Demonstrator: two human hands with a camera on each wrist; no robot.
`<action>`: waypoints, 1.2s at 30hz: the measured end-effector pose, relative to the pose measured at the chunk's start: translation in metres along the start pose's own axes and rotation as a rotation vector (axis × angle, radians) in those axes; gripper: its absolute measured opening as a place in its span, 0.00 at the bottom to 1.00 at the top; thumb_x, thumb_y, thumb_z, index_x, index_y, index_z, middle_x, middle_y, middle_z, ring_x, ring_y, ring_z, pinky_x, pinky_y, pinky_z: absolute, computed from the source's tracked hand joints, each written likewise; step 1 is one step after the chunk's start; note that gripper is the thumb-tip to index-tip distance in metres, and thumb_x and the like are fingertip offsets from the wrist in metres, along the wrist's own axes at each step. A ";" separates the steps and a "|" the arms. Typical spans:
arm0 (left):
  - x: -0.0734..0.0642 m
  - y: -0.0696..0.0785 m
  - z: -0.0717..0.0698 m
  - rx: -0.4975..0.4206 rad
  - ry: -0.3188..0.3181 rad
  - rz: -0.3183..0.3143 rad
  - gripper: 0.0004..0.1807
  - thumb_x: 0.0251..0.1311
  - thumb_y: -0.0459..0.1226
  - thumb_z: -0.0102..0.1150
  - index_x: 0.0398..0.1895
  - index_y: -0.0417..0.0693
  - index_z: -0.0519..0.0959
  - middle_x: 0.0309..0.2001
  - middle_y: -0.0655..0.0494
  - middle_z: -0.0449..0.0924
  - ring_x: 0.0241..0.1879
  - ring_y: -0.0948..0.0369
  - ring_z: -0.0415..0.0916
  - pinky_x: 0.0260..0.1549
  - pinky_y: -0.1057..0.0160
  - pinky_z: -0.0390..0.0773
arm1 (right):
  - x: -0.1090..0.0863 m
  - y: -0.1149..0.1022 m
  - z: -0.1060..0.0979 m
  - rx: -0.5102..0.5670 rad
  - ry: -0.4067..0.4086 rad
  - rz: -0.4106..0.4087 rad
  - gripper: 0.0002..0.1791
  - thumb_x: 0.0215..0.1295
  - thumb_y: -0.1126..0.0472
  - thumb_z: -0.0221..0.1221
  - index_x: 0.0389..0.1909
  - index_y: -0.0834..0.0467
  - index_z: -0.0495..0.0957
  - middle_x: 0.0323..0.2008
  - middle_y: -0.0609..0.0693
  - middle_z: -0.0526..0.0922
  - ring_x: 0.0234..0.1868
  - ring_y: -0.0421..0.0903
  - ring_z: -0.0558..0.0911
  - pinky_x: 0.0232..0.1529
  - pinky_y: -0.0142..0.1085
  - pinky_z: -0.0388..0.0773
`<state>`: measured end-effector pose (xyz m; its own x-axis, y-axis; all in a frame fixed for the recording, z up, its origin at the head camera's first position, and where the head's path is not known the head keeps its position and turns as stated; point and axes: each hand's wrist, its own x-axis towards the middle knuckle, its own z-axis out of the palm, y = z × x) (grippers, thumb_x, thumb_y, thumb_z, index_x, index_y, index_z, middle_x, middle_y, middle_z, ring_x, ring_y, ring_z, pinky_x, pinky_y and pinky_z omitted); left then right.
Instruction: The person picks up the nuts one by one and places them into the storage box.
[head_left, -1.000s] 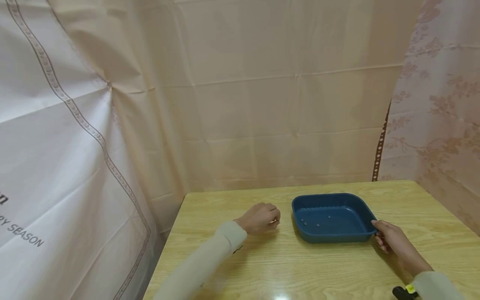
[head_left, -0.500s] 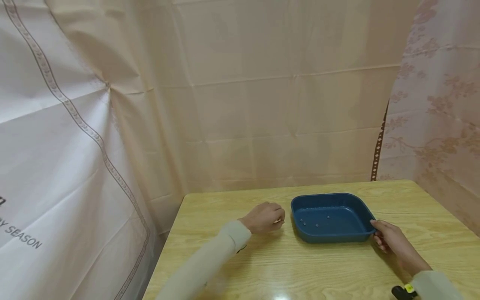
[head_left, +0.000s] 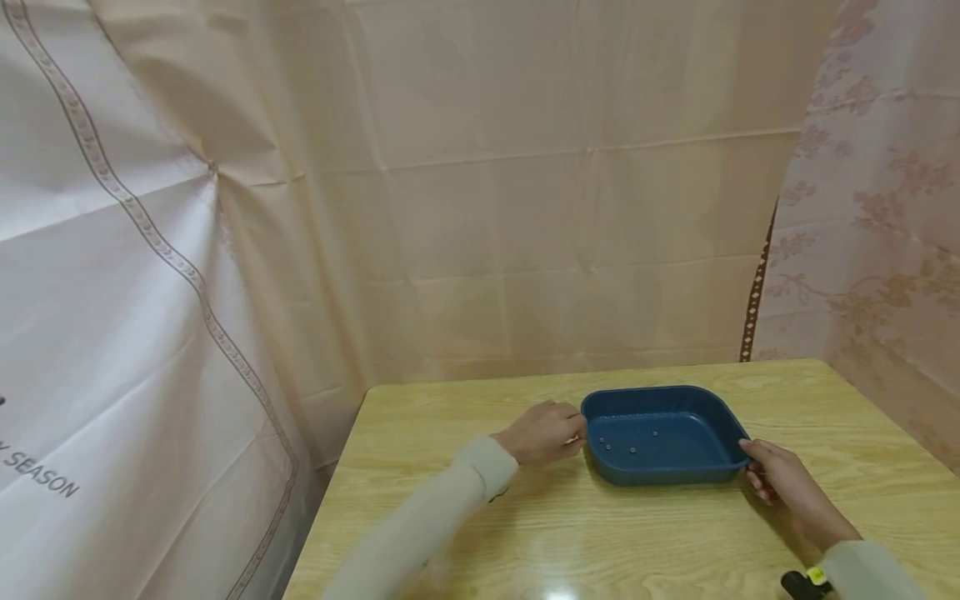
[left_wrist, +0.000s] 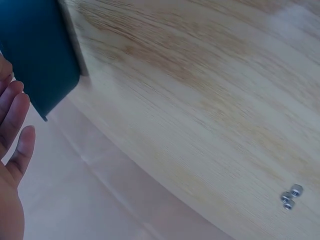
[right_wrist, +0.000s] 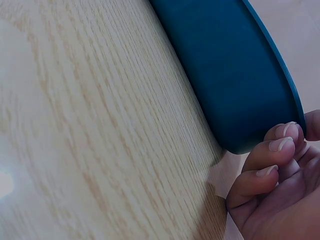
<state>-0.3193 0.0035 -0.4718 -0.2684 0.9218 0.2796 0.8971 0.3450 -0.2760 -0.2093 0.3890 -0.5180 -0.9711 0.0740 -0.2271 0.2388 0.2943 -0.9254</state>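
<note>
The head view showed a dark blue, rounded rectangular tray with raised walls (head_left: 690,442), right of centre on a pale yellow wood-grain table (head_left: 465,417). Four tiny ring-shaped metal pieces (head_left: 633,451) lay apart from one another on the left half of its floor. The person's right hand (head_left: 787,482) gripped the near right corner, the thumb over the rim and the other fingers bent against the outer wall. The left hand (head_left: 545,432) was at the tray's left rim, its fingers bent; whether they pinched anything, or touched the rim, could not be told, since the fingertips were partly hidden. In the left wrist view, three small silvery metal nuts (left_wrist: 285,197) sat clustered on the table, well apart from the tray. Both arms wore pale cream sleeves (head_left: 442,508), and a black device with a yellow patch (head_left: 802,585) showed beside the right cuff. Behind the table hung a creased beige cloth (head_left: 487,208), with a white, brown-banded cloth (head_left: 150,350) at left and a pinkish floral one (head_left: 885,208) at right.
</note>
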 end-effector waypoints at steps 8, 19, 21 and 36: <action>0.009 0.003 -0.001 -0.002 -0.019 0.003 0.04 0.73 0.41 0.59 0.40 0.56 0.82 0.38 0.67 0.80 0.36 0.70 0.73 0.40 0.70 0.74 | 0.000 -0.001 0.001 0.013 0.005 0.004 0.24 0.84 0.43 0.40 0.28 0.53 0.65 0.21 0.45 0.70 0.19 0.39 0.69 0.23 0.34 0.71; 0.022 0.011 -0.005 -0.005 -0.051 0.018 0.04 0.74 0.42 0.58 0.41 0.56 0.82 0.38 0.67 0.80 0.38 0.70 0.74 0.43 0.73 0.74 | 0.000 0.002 0.002 0.027 -0.005 -0.005 0.25 0.84 0.44 0.39 0.28 0.54 0.65 0.21 0.45 0.69 0.19 0.39 0.69 0.22 0.33 0.70; 0.026 0.013 -0.005 -0.002 -0.071 0.028 0.05 0.75 0.43 0.58 0.43 0.57 0.82 0.40 0.67 0.80 0.40 0.70 0.75 0.45 0.73 0.74 | 0.000 0.002 0.002 0.031 -0.010 -0.006 0.25 0.84 0.43 0.39 0.28 0.54 0.65 0.21 0.45 0.69 0.19 0.39 0.68 0.22 0.34 0.70; 0.036 0.023 0.000 -0.002 -0.129 0.029 0.08 0.77 0.46 0.56 0.48 0.60 0.83 0.43 0.68 0.81 0.44 0.70 0.76 0.44 0.74 0.74 | -0.001 0.000 0.003 0.025 -0.003 -0.002 0.25 0.84 0.44 0.39 0.28 0.55 0.65 0.21 0.45 0.69 0.19 0.40 0.69 0.22 0.34 0.69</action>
<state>-0.3079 0.0445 -0.4681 -0.2853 0.9465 0.1511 0.9058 0.3178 -0.2804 -0.2080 0.3858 -0.5185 -0.9715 0.0705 -0.2263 0.2370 0.2703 -0.9332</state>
